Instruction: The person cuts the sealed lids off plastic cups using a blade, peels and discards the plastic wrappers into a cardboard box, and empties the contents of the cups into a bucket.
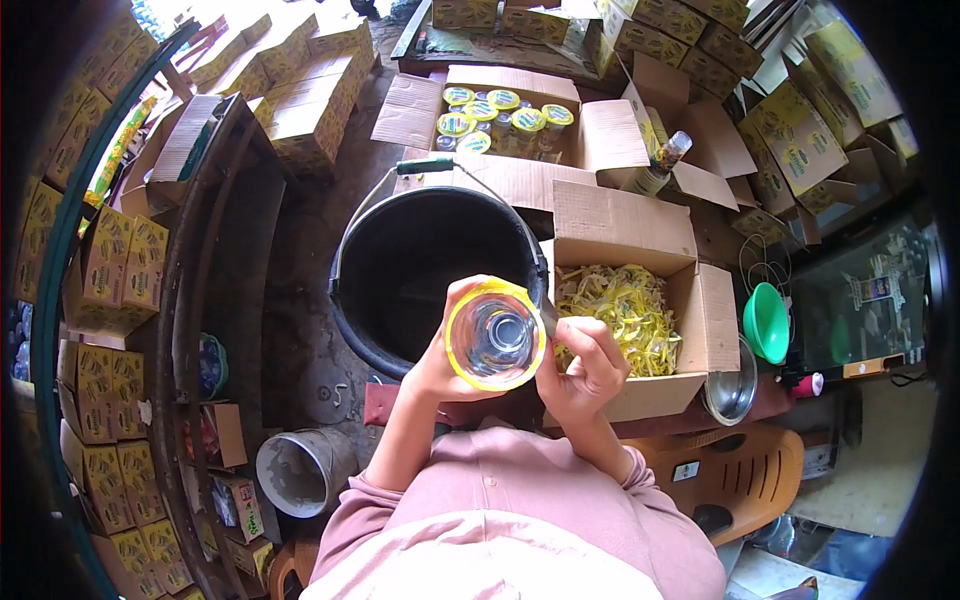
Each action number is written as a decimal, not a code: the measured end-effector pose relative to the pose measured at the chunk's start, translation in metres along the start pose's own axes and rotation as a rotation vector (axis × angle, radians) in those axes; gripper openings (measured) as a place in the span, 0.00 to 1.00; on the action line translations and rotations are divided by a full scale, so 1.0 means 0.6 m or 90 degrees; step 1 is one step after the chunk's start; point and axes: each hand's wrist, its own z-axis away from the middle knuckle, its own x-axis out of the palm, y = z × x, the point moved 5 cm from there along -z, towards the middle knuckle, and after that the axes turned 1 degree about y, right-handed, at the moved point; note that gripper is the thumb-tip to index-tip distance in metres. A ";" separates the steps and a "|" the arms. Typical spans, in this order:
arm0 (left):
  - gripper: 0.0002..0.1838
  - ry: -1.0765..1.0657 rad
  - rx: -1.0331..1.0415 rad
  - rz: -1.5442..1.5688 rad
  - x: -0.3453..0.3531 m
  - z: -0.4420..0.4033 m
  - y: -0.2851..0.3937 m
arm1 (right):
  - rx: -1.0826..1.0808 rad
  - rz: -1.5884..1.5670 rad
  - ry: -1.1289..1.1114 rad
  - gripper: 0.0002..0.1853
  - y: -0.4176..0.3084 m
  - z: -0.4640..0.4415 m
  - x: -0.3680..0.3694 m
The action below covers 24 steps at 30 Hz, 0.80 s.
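Head view: left hand (430,362) wrapped round a clear cup (500,335) in front of the bucket (400,260), right hand (582,370) curled at the cup's yellow rim (492,384), pinch unclear, in apparent rim work needing a steady hold.

From here I see a yellow-rimmed clear cup (495,336), black bucket (425,240), yellow scraps (622,312), green bowl (767,322) and mauve shirt (450,475).

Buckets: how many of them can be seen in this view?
2: a large black bucket near the middle, and a smaller grey bucket at the lower left. Others may be hidden.
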 end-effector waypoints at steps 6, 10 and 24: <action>0.52 -0.077 -0.017 -0.031 -0.005 -0.002 0.005 | -0.008 -0.012 -0.006 0.09 0.004 -0.007 0.002; 0.50 -0.095 -0.060 0.000 -0.006 0.000 0.003 | -0.019 -0.034 -0.019 0.10 0.007 -0.011 0.003; 0.45 -0.122 -0.094 0.049 0.004 -0.021 0.028 | -0.034 -0.010 -0.067 0.12 0.007 -0.019 0.012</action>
